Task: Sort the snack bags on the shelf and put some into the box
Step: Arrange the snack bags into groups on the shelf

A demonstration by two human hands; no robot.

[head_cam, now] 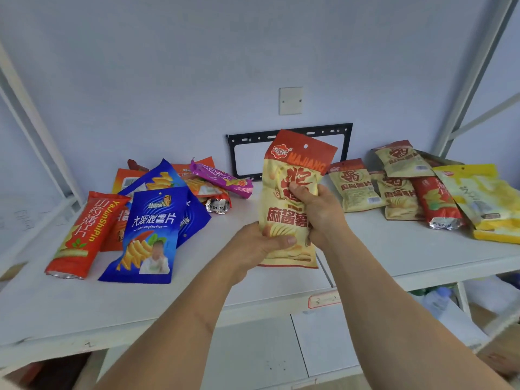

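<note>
upright, a cream-and-red plastic chip bag (292, 198) held above a white metal shelf (394, 243).
left hand (261, 246) grips its bottom, right hand (315, 209) its middle.

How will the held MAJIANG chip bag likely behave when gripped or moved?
The MAJIANG chip bag dents under the right hand and left hand, so it is probably soft and crushable. It looks puffy, likely light. Its glossy film may be slippery.

Both bare forearms reach up from six o'clock, converging at centre. Left hand (257, 243) curls in from seven o'clock, thumb flat across the front of what it grips. Right hand (315, 209) sits just above at one o'clock, fingers clenched tight.
</note>
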